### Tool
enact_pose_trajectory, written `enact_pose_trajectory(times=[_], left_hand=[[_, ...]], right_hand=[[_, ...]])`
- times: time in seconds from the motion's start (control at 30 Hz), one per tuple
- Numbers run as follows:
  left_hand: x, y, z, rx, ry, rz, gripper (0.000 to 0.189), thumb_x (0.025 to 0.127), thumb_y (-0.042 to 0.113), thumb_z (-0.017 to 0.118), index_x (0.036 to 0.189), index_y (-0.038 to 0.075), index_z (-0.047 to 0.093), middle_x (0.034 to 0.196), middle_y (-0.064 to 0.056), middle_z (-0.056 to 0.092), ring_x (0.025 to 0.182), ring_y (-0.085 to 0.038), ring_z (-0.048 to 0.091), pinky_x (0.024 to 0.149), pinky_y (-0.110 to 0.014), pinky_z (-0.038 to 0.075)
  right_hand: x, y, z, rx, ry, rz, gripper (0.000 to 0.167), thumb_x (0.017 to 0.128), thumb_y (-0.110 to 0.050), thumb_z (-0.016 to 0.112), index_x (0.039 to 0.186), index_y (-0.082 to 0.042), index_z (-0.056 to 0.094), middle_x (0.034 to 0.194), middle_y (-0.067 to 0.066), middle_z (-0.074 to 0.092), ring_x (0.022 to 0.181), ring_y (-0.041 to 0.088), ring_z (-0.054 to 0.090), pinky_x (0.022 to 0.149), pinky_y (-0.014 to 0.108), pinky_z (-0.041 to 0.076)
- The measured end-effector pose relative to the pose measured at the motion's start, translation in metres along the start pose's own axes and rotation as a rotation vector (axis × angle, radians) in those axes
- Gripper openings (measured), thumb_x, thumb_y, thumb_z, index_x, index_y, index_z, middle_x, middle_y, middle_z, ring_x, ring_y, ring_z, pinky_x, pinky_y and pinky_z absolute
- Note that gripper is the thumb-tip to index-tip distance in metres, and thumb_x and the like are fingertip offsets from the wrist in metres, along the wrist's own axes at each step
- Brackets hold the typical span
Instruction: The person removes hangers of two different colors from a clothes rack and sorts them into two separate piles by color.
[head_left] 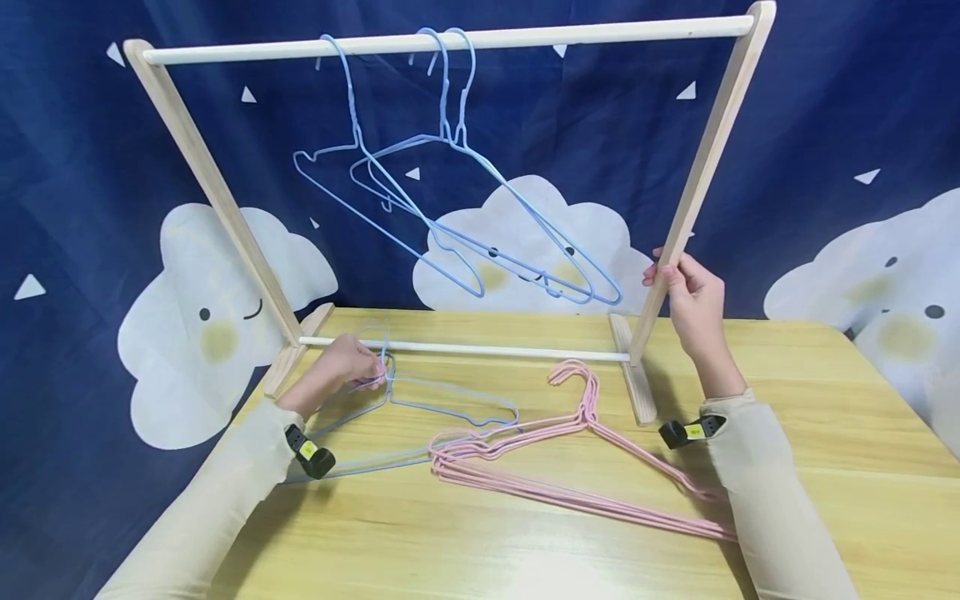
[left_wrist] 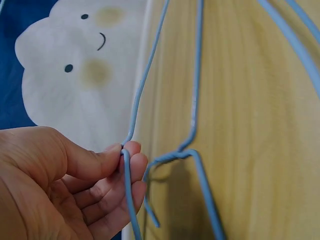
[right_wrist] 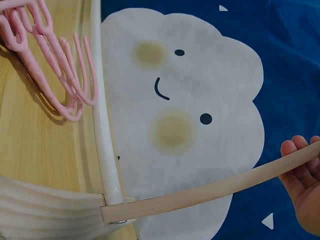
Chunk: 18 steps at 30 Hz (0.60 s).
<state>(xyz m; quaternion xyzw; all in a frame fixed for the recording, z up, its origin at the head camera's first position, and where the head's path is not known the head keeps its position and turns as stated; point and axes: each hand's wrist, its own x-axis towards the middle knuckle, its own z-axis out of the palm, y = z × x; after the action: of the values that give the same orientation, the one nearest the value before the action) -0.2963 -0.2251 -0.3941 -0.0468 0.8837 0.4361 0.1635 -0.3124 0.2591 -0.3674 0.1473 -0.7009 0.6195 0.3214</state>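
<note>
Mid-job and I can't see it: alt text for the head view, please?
A person's left hand pinches a blue hanger while the right hand grips the right upright of a wooden rack. Three other blue hangers hang from its top rail; pink hangers lie on the table.

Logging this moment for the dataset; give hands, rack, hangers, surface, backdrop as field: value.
Left hand: pinches a blue hanger
Beside it: another blue hanger
Right hand: grips the rack's right post
Top bar: three hanging blue hangers
Pink hangers: stacked on the table, hooks toward the rack
Table: light wood
Backdrop: dark blue, white clouds
</note>
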Motion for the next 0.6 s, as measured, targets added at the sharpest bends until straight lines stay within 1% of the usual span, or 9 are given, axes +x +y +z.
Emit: enact_pose_trajectory(times=[0.07, 0.13, 0.27, 0.37, 0.47, 0.6], left_hand=[[0.002, -0.004, 0.003, 0.011, -0.011, -0.023, 0.013, 0.091, -0.003, 0.066, 0.093, -0.013, 0.074, 0.063, -0.001, 0.071, 0.057, -0.007, 0.066, 0.057, -0.021, 0.057], [0.003, -0.008, 0.006, 0.034, -0.010, -0.025, 0.012, 0.091, -0.002, 0.067, 0.092, -0.011, 0.075, 0.063, -0.001, 0.072, 0.057, -0.008, 0.068, 0.058, -0.022, 0.058], [0.002, -0.009, 0.012, 0.116, -0.009, 0.022, 0.013, 0.090, 0.001, 0.069, 0.092, -0.009, 0.076, 0.067, -0.006, 0.074, 0.060, -0.010, 0.070, 0.059, -0.025, 0.059], [-0.001, -0.008, 0.015, 0.201, 0.003, 0.060, 0.013, 0.088, 0.006, 0.073, 0.088, -0.006, 0.078, 0.070, -0.007, 0.075, 0.061, -0.010, 0.069, 0.060, -0.026, 0.060], [-0.002, -0.007, 0.015, 0.264, 0.020, 0.066, 0.012, 0.085, 0.009, 0.076, 0.081, -0.002, 0.078, 0.069, -0.005, 0.075, 0.061, -0.010, 0.069, 0.062, -0.026, 0.060], [-0.005, -0.008, 0.012, 0.304, 0.034, 0.050, 0.010, 0.084, 0.009, 0.076, 0.079, 0.000, 0.077, 0.067, -0.003, 0.073, 0.061, -0.010, 0.068, 0.062, -0.027, 0.060]], right_hand=[[0.000, -0.001, 0.000, -0.002, 0.000, 0.005, 0.019, 0.104, -0.012, 0.057, 0.112, -0.004, 0.072, 0.081, -0.004, 0.071, 0.080, 0.008, 0.069, 0.083, 0.016, 0.054], [0.000, -0.001, -0.001, 0.004, 0.002, 0.008, 0.018, 0.104, -0.012, 0.057, 0.112, -0.004, 0.072, 0.081, -0.004, 0.071, 0.079, 0.008, 0.069, 0.083, 0.016, 0.054], [0.000, 0.000, 0.000, 0.033, 0.009, 0.010, 0.018, 0.104, -0.011, 0.057, 0.111, -0.003, 0.072, 0.081, -0.003, 0.071, 0.078, 0.009, 0.069, 0.083, 0.017, 0.055], [0.000, 0.000, 0.000, 0.019, 0.007, 0.013, 0.018, 0.104, -0.011, 0.057, 0.112, -0.004, 0.072, 0.081, -0.003, 0.071, 0.079, 0.008, 0.069, 0.083, 0.016, 0.055], [0.000, 0.000, 0.000, -0.001, 0.006, 0.021, 0.019, 0.105, -0.011, 0.056, 0.112, -0.004, 0.072, 0.082, -0.003, 0.071, 0.080, 0.009, 0.069, 0.082, 0.016, 0.055], [0.000, 0.000, 0.000, -0.007, 0.004, 0.018, 0.018, 0.105, -0.010, 0.056, 0.111, -0.003, 0.071, 0.082, -0.002, 0.071, 0.079, 0.009, 0.069, 0.082, 0.017, 0.056]])
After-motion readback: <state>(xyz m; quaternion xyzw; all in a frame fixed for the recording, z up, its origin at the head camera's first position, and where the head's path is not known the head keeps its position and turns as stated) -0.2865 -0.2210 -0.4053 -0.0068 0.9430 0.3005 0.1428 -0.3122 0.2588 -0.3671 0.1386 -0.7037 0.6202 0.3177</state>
